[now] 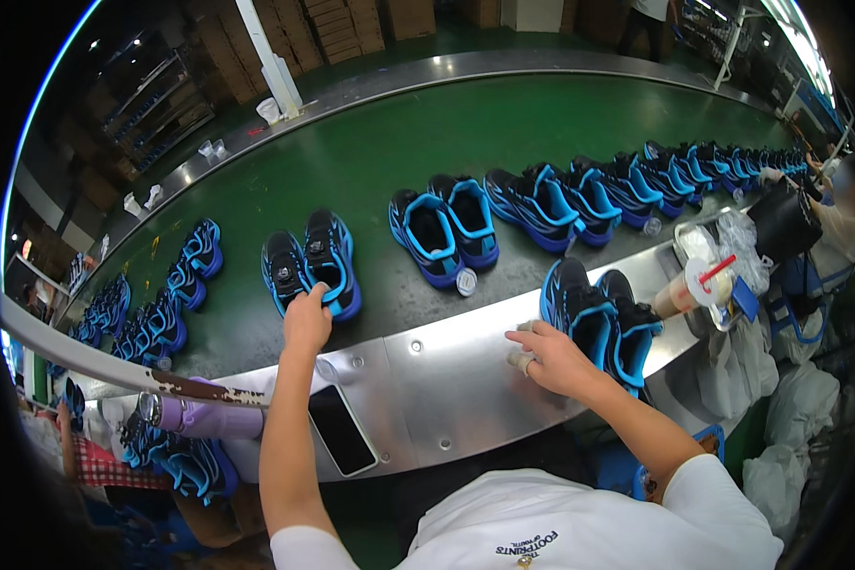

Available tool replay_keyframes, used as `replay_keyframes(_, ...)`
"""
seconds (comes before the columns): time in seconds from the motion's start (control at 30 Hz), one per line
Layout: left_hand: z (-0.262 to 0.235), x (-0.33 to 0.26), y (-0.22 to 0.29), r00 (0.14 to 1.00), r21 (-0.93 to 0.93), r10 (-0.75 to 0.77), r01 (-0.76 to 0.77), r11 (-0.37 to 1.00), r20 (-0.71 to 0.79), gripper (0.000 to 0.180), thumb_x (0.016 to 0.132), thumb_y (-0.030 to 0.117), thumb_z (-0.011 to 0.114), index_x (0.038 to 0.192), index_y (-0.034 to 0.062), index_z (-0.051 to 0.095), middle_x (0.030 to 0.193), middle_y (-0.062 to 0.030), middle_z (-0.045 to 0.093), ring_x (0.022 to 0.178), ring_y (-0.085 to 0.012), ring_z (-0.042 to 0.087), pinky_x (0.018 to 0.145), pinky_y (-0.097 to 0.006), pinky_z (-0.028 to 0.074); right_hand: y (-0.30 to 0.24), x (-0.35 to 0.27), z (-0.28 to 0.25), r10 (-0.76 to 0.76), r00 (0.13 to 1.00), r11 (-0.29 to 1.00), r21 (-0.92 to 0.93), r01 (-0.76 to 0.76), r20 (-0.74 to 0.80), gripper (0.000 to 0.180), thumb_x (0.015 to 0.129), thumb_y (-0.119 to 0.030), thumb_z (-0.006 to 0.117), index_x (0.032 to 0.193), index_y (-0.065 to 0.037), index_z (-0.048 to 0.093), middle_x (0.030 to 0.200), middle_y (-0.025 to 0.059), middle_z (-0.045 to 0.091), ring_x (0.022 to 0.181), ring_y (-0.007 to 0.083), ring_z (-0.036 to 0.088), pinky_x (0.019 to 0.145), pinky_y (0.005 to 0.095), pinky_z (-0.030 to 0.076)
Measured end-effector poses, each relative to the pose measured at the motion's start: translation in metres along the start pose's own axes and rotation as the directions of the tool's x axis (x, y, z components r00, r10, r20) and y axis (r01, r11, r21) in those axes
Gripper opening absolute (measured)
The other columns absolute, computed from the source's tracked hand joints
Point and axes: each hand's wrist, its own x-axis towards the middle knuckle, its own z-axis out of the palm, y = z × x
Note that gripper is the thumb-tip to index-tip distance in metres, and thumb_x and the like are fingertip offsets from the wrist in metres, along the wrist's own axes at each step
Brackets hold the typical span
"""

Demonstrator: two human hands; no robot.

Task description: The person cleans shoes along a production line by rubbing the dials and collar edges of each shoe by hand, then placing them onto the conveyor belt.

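Note:
On the green belt stands a pair of black and blue sneakers (280,252), toes away from me. My left hand (306,325) is at their heels, its fingers closed on the collar of the right-hand sneaker. My right hand (559,364) hovers over the metal ledge with fingers stretched out and apart, pale wraps on two of them. Nothing shows in it. Just beside it, another pair of sneakers (572,294) rests on the ledge. Between the hands, a further pair (410,214) stands on the belt with a small round clear piece (465,281) at its heels.
A long row of sneakers (627,185) runs off to the right; more sneakers (166,318) stand at left. On the metal ledge (446,380) lie a phone (342,429) and a lilac bottle (214,418). At right are a drink cup (684,290) and plastic bags. Co-workers sit at both sides.

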Motion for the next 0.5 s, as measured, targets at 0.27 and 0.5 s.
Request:
replay_keyframes(0.27,0.004,0.071,0.146,0.862,-0.056,0.434,-0.463,0.885,-0.263,0.011,0.074,0.009,0.067,0.084,0.0042,0.063,0.084,-0.0167,0.062,0.084,-0.037,0.059,0.072,-0.043,0.049,0.029,0.144,-0.023,-0.147,0.984,0.904,-0.417,0.095,-0.096,0.046,0.08,-0.011,0.063,0.125,-0.012,0.054,0.126,0.0162,0.051,0.094,0.0362,0.064,0.078,0.0433,0.053)
replay_keyframes(0.5,0.021,0.026,0.173,0.912,-0.368,0.404,-0.353,0.86,0.068,0.021,0.079,0.02,0.07,0.091,0.0069,0.058,0.082,-0.0173,0.063,0.08,-0.0401,0.055,0.07,-0.048,0.044,0.024,0.138,0.004,-0.25,0.961,0.966,-0.104,0.238,-0.119,0.017,0.083,-0.014,0.054,0.094,-0.005,0.064,0.092,0.0197,0.061,0.086,0.0386,0.061,0.074,0.0481,0.05)
